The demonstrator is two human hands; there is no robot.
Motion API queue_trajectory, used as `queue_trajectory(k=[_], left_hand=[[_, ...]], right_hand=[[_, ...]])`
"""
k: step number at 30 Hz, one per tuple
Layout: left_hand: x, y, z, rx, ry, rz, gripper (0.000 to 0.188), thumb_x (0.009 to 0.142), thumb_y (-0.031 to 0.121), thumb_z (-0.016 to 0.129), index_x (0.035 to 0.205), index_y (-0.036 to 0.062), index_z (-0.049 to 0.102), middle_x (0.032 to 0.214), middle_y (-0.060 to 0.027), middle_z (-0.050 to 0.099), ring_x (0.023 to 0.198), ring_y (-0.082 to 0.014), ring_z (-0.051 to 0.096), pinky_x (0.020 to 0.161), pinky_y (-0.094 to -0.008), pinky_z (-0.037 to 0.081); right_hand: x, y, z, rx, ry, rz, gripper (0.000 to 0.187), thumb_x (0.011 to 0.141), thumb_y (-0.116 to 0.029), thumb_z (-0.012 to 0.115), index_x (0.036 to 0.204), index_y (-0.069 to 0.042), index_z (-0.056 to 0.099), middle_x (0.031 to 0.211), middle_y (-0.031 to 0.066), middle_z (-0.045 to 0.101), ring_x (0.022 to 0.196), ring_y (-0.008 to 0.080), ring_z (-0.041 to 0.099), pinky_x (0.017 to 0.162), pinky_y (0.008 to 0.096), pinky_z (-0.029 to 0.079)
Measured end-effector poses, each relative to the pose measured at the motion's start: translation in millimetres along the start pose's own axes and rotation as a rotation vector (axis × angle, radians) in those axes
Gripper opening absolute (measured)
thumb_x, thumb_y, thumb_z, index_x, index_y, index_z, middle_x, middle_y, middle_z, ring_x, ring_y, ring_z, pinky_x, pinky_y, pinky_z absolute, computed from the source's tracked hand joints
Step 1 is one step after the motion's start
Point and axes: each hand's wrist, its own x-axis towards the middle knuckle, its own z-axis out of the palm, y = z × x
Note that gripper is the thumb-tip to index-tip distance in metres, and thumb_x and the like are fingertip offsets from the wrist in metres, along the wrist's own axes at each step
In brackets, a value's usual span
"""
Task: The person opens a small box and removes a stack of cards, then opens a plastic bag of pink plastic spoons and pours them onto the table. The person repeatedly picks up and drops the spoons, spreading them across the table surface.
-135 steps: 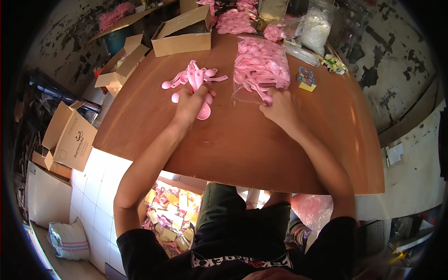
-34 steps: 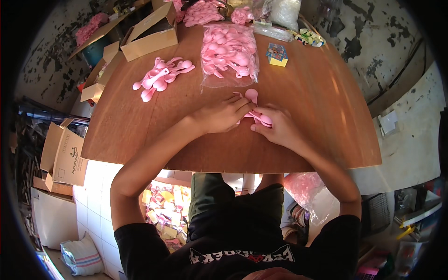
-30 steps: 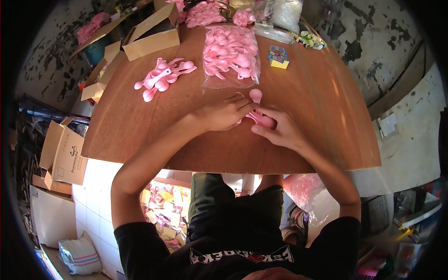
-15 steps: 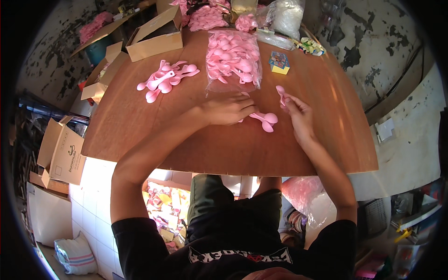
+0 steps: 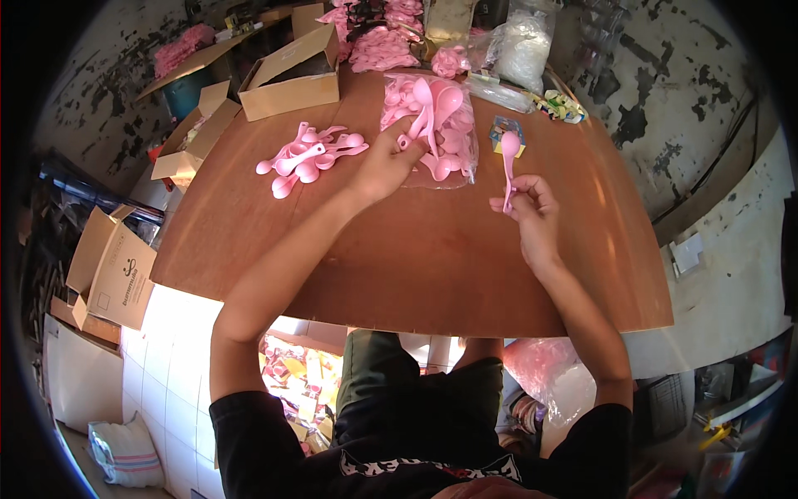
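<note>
My left hand (image 5: 385,166) is closed on the handles of a few pink plastic spoons (image 5: 447,101), their round bowls pointing away from me. They are held up in front of a clear bag (image 5: 465,150) packed with more pink spoons. To the right, my right hand (image 5: 538,223) pinches a single pink spoon (image 5: 509,148) by its handle, bowl upward. A loose pile of pink spoons (image 5: 306,166) lies on the brown table (image 5: 399,266), left of my left hand. Behind the single spoon is a small blue and yellow box (image 5: 502,125), partly covered by it.
An open cardboard box (image 5: 291,90) stands at the table's far left. Pink bundles (image 5: 384,50), a bag of clear plastic (image 5: 524,46) and a flat plastic packet (image 5: 499,91) lie along the back. Another carton (image 5: 116,270) sits left of the table.
My left hand has lifted the spoons that lay on the table before me and moved them up and away, to the bag. My right hand still holds its spoon, now more upright.
</note>
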Motion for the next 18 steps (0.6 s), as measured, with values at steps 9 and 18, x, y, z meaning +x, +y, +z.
queue_trajectory(k=[9, 18], left_hand=[[-29.3, 3.9, -96.1, -0.265, 0.138, 0.022, 0.026, 0.098, 0.002, 0.051, 0.123, -0.0029, 0.059, 0.108, -0.0126, 0.071, 0.097, -0.0192, 0.069, 0.086, -0.0304, 0.054], [-29.4, 14.3, -198.5, 0.482, 0.380, -0.365, 0.040, 0.082, 0.000, 0.060, 0.121, -0.0074, 0.061, 0.105, -0.0198, 0.070, 0.092, -0.0254, 0.071, 0.077, -0.0368, 0.057]], right_hand=[[34.5, -3.0, 130.6, -0.001, -0.202, -0.122, 0.015, 0.096, 0.004, 0.050, 0.108, 0.001, 0.058, 0.101, 0.0108, 0.067, 0.086, 0.0212, 0.074, 0.074, 0.0294, 0.059], [121.5, 54.3, 225.4, -0.565, -0.235, -0.178, 0.011, 0.080, -0.009, 0.069, 0.088, -0.005, 0.075, 0.087, 0.0143, 0.075, 0.084, 0.0271, 0.073, 0.076, 0.0384, 0.056]])
